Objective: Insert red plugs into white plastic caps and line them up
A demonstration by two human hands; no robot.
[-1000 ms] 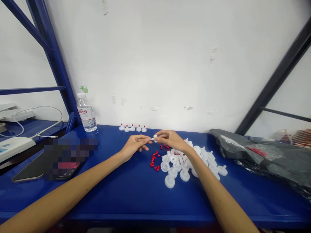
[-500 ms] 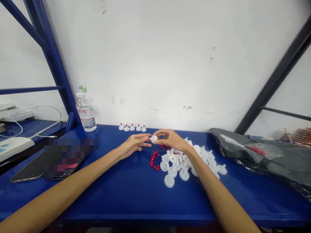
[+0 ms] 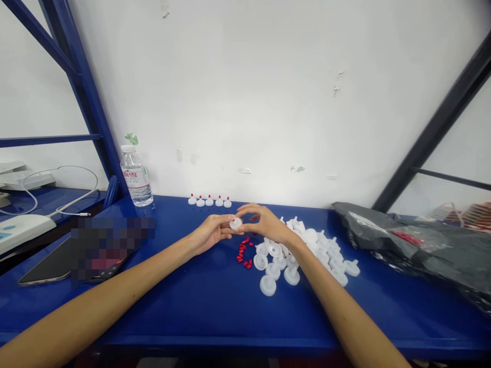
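Note:
Between my two hands is a small white nozzle cap (image 3: 236,224) with a bit of red at its tip. My left hand (image 3: 213,233) pinches it from the left, the other fingers stretched out beneath. From the right, the thumb and a fingertip of my right hand (image 3: 266,223) close around the cap's edge. Small red tip caps (image 3: 241,251) lie loose on the blue table just below the hands. To their right spreads a pile of white nozzle caps (image 3: 273,271), partly hidden by my right forearm.
Several white caps with red tips (image 3: 209,201) stand in a row along the wall. A water bottle (image 3: 137,179) is at the back left, near a phone (image 3: 48,263) and a white power strip (image 3: 25,230). A dark plastic bag (image 3: 406,245) lies at right.
The nozzle cap has moved slightly left and down and has turned, its round base now more toward me. My right thumb and finger have spread wider around it.

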